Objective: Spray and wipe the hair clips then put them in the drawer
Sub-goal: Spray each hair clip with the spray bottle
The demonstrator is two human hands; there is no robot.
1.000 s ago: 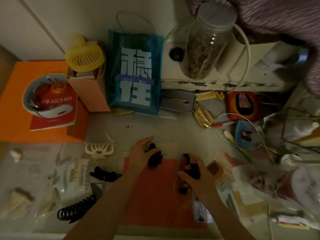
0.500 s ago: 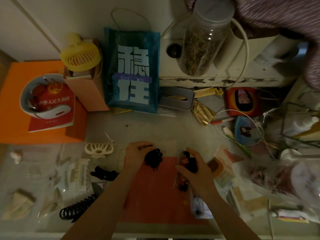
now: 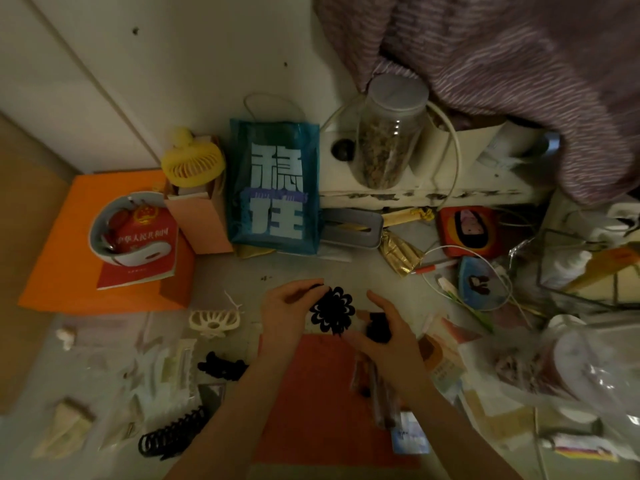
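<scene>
The fingers (image 3: 304, 287) of the left hand (image 3: 284, 313) are pinching the upper left edge of a black flower-shaped hair clip (image 3: 332, 311), flat and scalloped with cut-out petals, and holding it up over the middle of the bench (image 3: 221, 271), just past the far edge of a red paper sheet (image 3: 311, 393). The right hand (image 3: 391, 337) is curling round a slim spray bottle (image 3: 375, 386); its black nozzle is sitting just beside the clip, and its translucent brownish body is running down under the palm toward the near edge.

To the left of the hands, a cream claw clip (image 3: 214, 322) with curved teeth is lying on the bare grey surface, and a black bow-shaped clip (image 3: 221, 367) is lying nearer, just off the red sheet. A black comb-toothed clip (image 3: 173, 436) is resting toward the near left edge, beside crumpled clear plastic wrapping (image 3: 159, 382).

Along the far edge, a glossy blue bag (image 3: 273, 188) with pale block characters is standing upright beside a yellow round fan (image 3: 192, 164). A clear plastic jar (image 3: 388, 133) of dried bits is leaning on a chipped white box (image 3: 485, 181). At the left edge, a red booklet (image 3: 145, 244) is lying on an orange board (image 3: 62, 265).
</scene>
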